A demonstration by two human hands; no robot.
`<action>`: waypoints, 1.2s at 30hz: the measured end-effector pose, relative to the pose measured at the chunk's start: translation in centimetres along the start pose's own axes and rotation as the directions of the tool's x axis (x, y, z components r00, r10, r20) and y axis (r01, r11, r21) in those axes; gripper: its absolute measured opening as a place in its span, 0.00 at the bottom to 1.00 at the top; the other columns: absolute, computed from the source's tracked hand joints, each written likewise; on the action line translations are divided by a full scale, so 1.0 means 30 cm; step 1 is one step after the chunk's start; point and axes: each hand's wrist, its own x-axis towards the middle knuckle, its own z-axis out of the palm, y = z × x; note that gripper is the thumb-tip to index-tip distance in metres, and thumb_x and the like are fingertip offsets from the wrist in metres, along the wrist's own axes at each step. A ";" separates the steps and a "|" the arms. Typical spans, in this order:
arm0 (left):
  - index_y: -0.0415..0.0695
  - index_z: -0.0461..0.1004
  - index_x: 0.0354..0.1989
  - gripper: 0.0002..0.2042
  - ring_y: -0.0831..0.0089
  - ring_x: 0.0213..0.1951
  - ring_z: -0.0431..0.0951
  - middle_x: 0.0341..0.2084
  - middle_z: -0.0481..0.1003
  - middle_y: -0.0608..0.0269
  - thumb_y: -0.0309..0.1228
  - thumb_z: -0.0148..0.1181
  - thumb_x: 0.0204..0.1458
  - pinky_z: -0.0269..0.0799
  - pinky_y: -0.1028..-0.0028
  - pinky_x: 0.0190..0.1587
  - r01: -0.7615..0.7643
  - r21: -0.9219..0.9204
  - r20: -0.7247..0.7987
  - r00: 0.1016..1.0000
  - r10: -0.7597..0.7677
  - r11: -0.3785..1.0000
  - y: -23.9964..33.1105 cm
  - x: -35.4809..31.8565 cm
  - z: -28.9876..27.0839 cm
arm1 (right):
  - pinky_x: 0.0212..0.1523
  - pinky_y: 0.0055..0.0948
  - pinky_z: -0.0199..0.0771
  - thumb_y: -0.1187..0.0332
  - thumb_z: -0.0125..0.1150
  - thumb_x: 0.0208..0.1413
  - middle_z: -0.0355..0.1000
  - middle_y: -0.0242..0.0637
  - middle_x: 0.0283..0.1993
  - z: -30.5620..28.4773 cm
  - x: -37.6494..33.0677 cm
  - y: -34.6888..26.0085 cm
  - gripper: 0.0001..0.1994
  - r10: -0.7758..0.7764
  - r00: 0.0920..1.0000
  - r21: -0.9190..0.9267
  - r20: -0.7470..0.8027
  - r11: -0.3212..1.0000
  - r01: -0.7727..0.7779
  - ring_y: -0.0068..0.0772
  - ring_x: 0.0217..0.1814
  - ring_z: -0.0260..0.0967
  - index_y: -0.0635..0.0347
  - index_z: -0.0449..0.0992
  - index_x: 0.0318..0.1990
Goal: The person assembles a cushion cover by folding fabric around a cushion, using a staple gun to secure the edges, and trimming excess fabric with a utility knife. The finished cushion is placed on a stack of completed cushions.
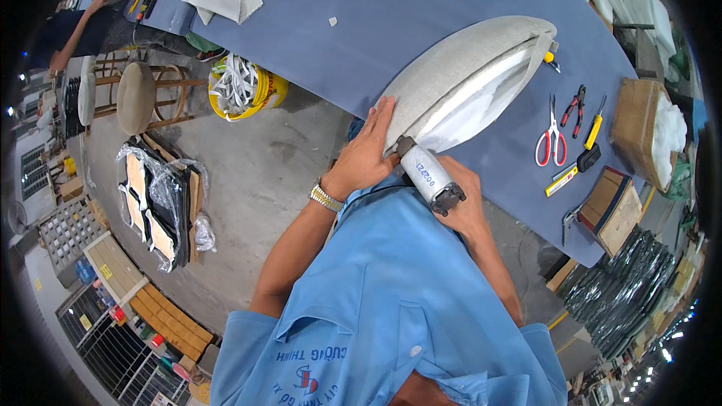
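A grey fabric-covered cushion point(451, 79) sits on the blue-topped table, its side with white lining point(481, 98) showing. My left hand point(361, 154) grips the cushion's near end, fingers along the grey fabric and thumb by the lining. In my right hand point(462, 199) is a pneumatic staple gun point(427, 173) with a silver cylinder body. Its front end is at the cushion's near edge, close to my left thumb. Much of the right hand's grip is hidden behind the tool.
Red-handled scissors point(551, 139), pliers point(577, 109), a yellow screwdriver point(596, 124) and a yellow cutter knife point(562, 180) lie to the right. A cardboard box point(635, 131) stands beyond them. On the floor at left are a yellow bucket of scraps point(274, 92) and stools point(137, 98). Another person's arm point(79, 30) shows far left.
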 end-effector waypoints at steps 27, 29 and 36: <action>0.40 0.38 0.78 0.50 0.40 0.75 0.50 0.76 0.46 0.41 0.20 0.64 0.49 0.65 0.54 0.70 0.079 0.125 -0.064 0.995 -0.072 0.989 0.029 -0.025 0.045 | 0.49 0.42 0.77 0.68 0.70 0.45 0.78 0.48 0.48 0.031 -0.038 -0.018 0.25 0.066 0.996 -0.039 0.058 0.997 -0.064 0.56 0.48 0.77 0.64 0.78 0.53; 0.40 0.38 0.78 0.50 0.40 0.75 0.51 0.76 0.46 0.41 0.20 0.65 0.48 0.65 0.55 0.70 0.075 0.137 -0.074 0.995 -0.066 0.988 0.030 -0.034 0.061 | 0.48 0.42 0.76 0.68 0.70 0.44 0.78 0.49 0.47 0.040 -0.035 -0.007 0.25 0.058 0.997 -0.049 0.059 0.997 -0.055 0.58 0.47 0.77 0.64 0.77 0.53; 0.39 0.42 0.77 0.47 0.40 0.74 0.54 0.74 0.52 0.37 0.27 0.66 0.52 0.60 0.56 0.72 0.025 0.103 -0.095 0.995 -0.015 0.994 -0.001 -0.034 0.040 | 0.46 0.41 0.76 0.68 0.73 0.43 0.78 0.49 0.44 -0.027 -0.043 0.019 0.24 -0.110 0.993 0.044 0.034 0.993 0.108 0.58 0.46 0.77 0.66 0.79 0.50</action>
